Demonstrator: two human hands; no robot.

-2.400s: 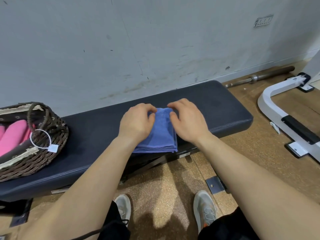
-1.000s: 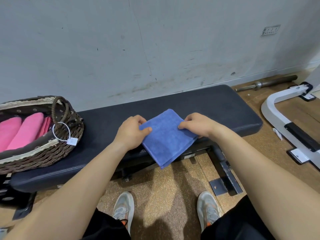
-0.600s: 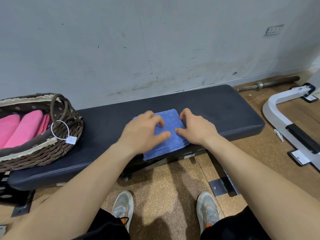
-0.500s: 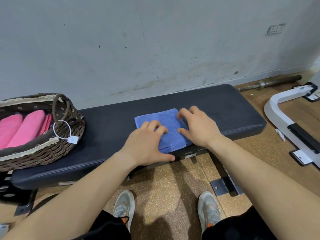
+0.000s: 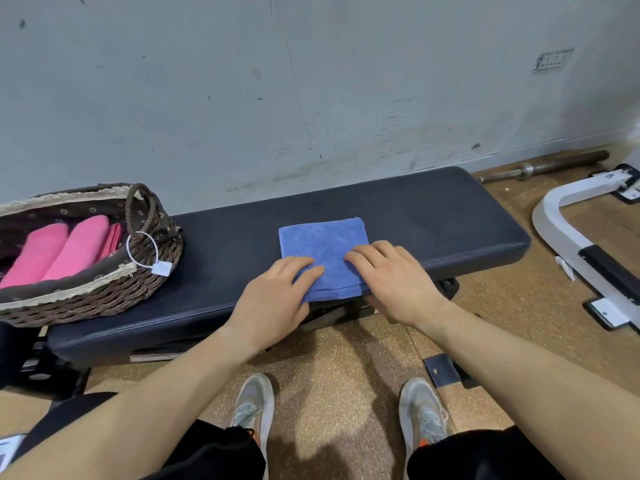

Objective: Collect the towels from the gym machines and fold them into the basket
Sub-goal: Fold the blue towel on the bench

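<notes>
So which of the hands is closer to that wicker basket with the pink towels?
Left. The left hand rests on the blue towel at its corner toward the basket; the right hand rests on the towel's opposite side, farther away.

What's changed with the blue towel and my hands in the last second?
The blue towel, pinched by both hands and hanging skewed over the front edge of the bench, now lies flat and square on it. The left hand and right hand let go and press flat on its near part. The basket of pink towels stayed put.
</notes>
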